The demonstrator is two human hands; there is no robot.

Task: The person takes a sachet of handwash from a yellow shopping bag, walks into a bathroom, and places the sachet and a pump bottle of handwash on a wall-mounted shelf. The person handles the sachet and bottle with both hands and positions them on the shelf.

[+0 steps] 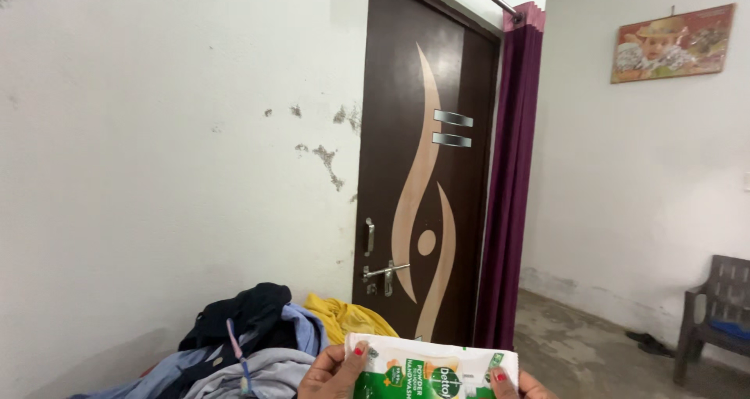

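A white and green sachet (pixel 432 372) is held up at the bottom of the view, gripped at its left edge by the left hand (pixel 332 375) and pinched at its right edge by the right hand (pixel 522 383). Just left of the left hand, a heap of clothes (pixel 250 336) is piled. Beyond both hands, a dark brown door (pixel 426 165) is seen, with a purple curtain (pixel 512 188) beside it.

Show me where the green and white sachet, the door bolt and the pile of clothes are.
green and white sachet (pixel 426 368), head view, on the middle of its front.
door bolt (pixel 385 272), head view, on the metal bar.
pile of clothes (pixel 250 336), head view, on the dark garment on top.
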